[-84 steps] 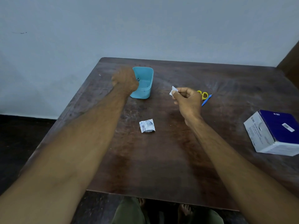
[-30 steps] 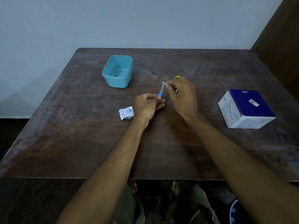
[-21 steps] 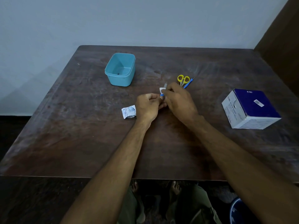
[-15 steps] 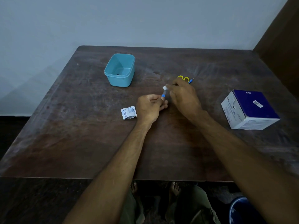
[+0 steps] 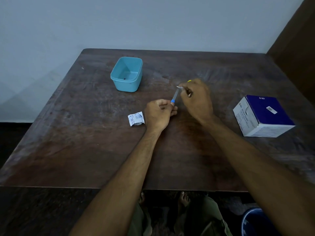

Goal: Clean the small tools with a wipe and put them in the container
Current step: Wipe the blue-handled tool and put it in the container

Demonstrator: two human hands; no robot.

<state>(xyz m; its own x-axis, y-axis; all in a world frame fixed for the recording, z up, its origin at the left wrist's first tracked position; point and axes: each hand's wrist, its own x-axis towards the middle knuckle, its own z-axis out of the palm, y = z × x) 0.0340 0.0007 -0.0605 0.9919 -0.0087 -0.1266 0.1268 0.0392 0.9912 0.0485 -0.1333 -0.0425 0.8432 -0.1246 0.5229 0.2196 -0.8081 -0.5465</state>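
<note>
My left hand (image 5: 159, 114) grips the blue handle end of a thin tool (image 5: 175, 96) that points up and away over the middle of the table. My right hand (image 5: 196, 97) pinches a small white wipe (image 5: 179, 87) around the tool's far tip. A light blue container (image 5: 127, 74) stands open at the back left of the table, with a small dark item on its floor. A sliver of the yellow scissors (image 5: 189, 81) shows behind my right hand; the remainder is hidden.
A torn white wipe wrapper (image 5: 136, 118) lies just left of my left hand. A blue and white swab box (image 5: 262, 115) sits at the right of the dark wooden table (image 5: 85, 142). A blue bucket (image 5: 255, 222) stands on the floor, bottom right.
My left hand left the container and took the blue-handled tool. My right hand has slid the wipe along the tool, from near the handle out to the tip.
</note>
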